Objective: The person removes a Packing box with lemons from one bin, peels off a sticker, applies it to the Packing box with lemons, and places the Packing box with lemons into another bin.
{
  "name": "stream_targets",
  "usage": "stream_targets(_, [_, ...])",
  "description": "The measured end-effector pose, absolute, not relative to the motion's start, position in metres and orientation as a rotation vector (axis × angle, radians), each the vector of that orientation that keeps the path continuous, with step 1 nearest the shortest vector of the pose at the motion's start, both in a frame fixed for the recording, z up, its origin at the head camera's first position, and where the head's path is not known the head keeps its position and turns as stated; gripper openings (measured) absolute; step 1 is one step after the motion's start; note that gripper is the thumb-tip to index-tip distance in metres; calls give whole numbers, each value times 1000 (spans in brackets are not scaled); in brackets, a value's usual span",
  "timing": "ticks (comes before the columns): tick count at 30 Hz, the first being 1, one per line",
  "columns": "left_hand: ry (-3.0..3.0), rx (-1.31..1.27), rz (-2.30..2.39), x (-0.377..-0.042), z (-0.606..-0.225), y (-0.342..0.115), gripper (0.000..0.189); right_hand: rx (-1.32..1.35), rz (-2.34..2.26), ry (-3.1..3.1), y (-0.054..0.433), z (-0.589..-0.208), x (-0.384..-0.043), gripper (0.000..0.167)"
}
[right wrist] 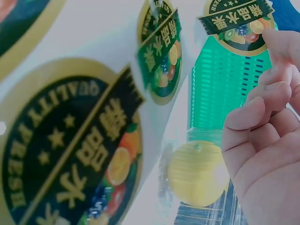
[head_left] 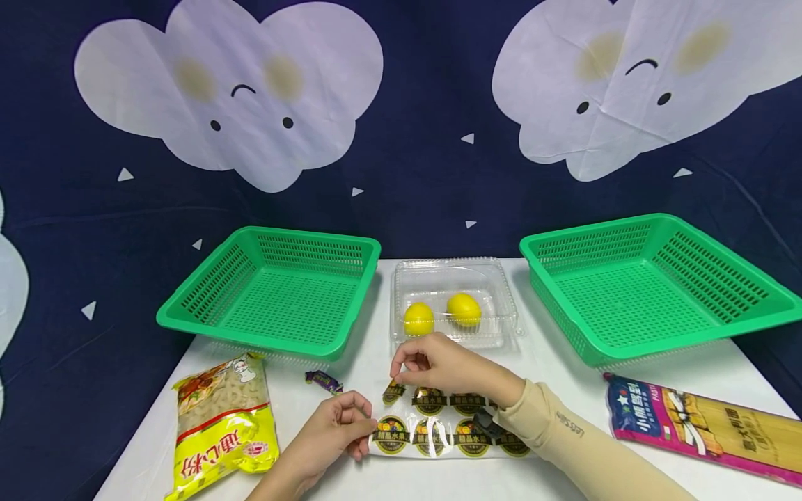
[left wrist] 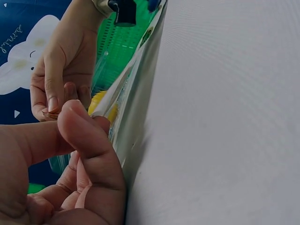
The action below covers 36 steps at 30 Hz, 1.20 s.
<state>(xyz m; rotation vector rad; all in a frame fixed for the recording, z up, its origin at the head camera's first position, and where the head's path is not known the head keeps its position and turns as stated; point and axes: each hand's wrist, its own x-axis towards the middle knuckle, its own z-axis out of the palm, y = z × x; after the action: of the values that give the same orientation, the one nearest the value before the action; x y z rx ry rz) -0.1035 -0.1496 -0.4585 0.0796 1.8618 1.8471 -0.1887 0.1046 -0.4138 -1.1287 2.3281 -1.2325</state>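
A white sheet of round black-and-gold fruit stickers (head_left: 429, 435) lies in front of me. My left hand (head_left: 332, 431) pinches the sheet's left edge between thumb and index finger; in the left wrist view the sheet's edge rises from that pinch. Over the sheet's far left corner, my right hand (head_left: 441, 365) holds one sticker (right wrist: 241, 29) by its edge between thumb and index finger. That sticker is tilted up off the sheet. Just beyond the right hand, a clear plastic clamshell box (head_left: 451, 268) contains two yellow lemons (head_left: 464, 309).
Green baskets stand at the back left (head_left: 269, 341) and back right (head_left: 564, 316). A yellow bag of macaroni (head_left: 225, 428) lies left, with a small purple-wrapped candy (head_left: 324, 380) beside it. A pack of spaghetti (head_left: 708, 428) lies right. A dark patterned cloth (head_left: 432, 139) hangs behind.
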Motion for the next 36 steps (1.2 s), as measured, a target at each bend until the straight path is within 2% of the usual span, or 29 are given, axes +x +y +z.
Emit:
stream_targets(22, [2131, 102, 1717, -101, -454, -149, 26, -1078, -1278, 2389, 124, -402, -187, 4])
stream_targets(36, [2503, 184, 1528, -99, -442, -150, 10, -987, -1325, 2430, 137, -399, -185, 3])
